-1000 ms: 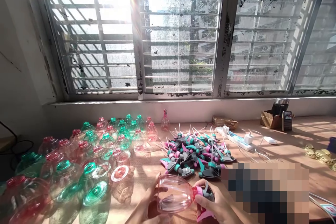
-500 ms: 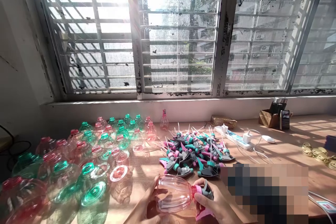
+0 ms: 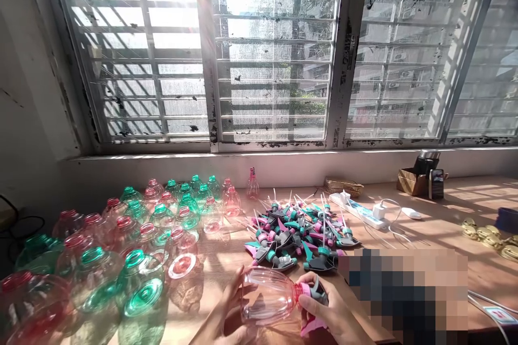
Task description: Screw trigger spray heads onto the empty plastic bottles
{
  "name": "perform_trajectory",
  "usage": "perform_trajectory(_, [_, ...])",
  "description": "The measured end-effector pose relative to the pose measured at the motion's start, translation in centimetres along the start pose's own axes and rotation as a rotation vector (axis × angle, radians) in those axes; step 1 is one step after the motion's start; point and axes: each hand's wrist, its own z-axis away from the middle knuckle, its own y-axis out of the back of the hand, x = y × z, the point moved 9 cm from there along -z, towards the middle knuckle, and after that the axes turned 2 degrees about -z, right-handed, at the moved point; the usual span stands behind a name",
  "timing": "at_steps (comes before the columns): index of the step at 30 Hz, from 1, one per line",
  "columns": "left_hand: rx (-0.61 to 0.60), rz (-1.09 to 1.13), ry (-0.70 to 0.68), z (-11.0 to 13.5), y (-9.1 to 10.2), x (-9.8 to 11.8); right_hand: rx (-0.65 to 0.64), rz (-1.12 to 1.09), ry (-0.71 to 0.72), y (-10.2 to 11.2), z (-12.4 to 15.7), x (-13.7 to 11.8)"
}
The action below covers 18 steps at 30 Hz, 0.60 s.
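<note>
A clear pink spray bottle point(image 3: 269, 296) lies on its side between my two hands, its base to the left and its neck to the right. My left hand point(image 3: 230, 315) is wrapped round the base end from below and behind. At the neck, my right hand point(image 3: 319, 304) grips the grey and pink trigger spray head point(image 3: 318, 291), thumb over the pink collar. The collar sits against the bottle's neck; how tightly it is screwed on I cannot tell. Just beyond my hands lies a heap of spray heads point(image 3: 299, 232) in grey, pink and teal, several with white tubes sticking up.
Rows of open pink and green bottles point(image 3: 137, 280) stand on the table to the left. A small pink bottle point(image 3: 253, 186) stands near the wall. Right of the heap are a power strip point(image 3: 360, 213), a cardboard box point(image 3: 413, 180) and a phone point(image 3: 436, 183). A blurred patch covers the right front.
The view has shifted slightly. Both hands stay on the bottle, and my left fingers have changed position a little around its base.
</note>
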Motion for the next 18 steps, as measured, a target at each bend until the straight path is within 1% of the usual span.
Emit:
perform_trajectory(6, [0.004,-0.074,-0.036,-0.3,0.2,0.3,-0.021,-0.042,0.003,0.5,-0.9,1.1])
perform_trajectory(9, [-0.007,0.019,-0.016,-0.1,-0.2,0.0,-0.028,-0.038,-0.005,0.5,-0.9,1.2])
perform_trajectory(12, [-0.036,0.11,0.066,0.2,-0.7,-0.7,-0.005,-0.032,0.003,0.4,-0.5,0.6])
perform_trajectory(14, [-0.022,0.106,0.084,0.3,-0.6,-1.0,-0.002,-0.01,0.019,0.4,-0.3,0.3])
perform_trajectory(18, [-0.015,0.074,0.051,-0.1,-0.1,-1.2,-0.059,0.0,0.003,0.0,-0.7,0.7])
